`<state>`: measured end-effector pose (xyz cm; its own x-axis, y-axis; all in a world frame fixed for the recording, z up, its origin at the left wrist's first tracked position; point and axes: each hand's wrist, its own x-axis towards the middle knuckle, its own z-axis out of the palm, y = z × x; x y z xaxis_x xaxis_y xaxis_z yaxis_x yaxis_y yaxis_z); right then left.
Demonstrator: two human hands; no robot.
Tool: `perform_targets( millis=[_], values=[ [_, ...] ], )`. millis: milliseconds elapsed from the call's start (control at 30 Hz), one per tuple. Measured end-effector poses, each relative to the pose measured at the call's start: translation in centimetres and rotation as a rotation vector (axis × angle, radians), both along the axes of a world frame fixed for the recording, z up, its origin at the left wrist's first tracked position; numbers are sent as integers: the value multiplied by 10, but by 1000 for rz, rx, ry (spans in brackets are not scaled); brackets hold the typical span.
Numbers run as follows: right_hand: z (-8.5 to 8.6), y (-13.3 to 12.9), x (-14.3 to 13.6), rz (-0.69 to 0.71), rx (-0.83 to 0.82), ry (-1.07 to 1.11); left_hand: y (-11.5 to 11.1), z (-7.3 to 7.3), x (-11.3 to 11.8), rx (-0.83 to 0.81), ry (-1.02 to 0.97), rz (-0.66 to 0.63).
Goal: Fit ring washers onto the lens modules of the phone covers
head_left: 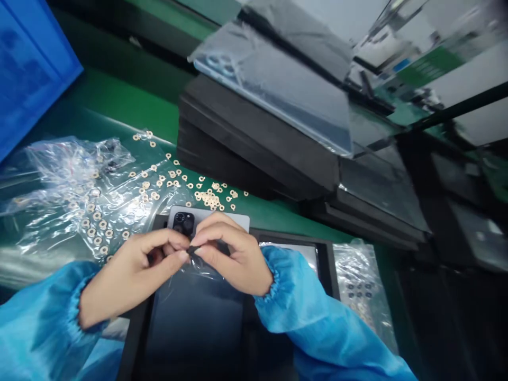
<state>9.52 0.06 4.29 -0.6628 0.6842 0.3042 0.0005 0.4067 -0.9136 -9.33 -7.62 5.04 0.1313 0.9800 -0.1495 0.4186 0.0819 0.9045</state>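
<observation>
L hand (137, 275) & R hand (236, 259) meet, thumb + fingertips of each closed in a pinch on a small dark piece (193, 250), w/ thin clear film (208, 270) by it; finer detail too small to tell. Piece is over/near a smooth grey slab (238, 222), rounded corners, black camera block. Nearer the body: glossy dark panel (194, 328) in matte black tray (135, 338). Beyond: flat gold-coloured rings (210, 199), crinkly clear bags (59, 164) at L. Green tabletop (154, 111) strip runs btwn blue bin (32, 69) & straight-edged black stack (254, 143).
</observation>
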Motion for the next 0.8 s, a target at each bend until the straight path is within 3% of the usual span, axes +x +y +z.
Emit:
perform_targets(
  millis=[100, 200, 567, 800],
  values=[
    [11, -8, 0, 16, 34, 21, -3, 16, 5, -166, -315, 4],
    [19, -16, 1, 25, 61, 39, -11, 22, 5, -199, -445, 23],
    [37, -39, 5, 32, 152, 76, -33, 35, 10, -198, -424, 4],
    [39, -49, 8, 33, 47, 129, -39, 45, 14, -260, -385, 84]
  ],
)
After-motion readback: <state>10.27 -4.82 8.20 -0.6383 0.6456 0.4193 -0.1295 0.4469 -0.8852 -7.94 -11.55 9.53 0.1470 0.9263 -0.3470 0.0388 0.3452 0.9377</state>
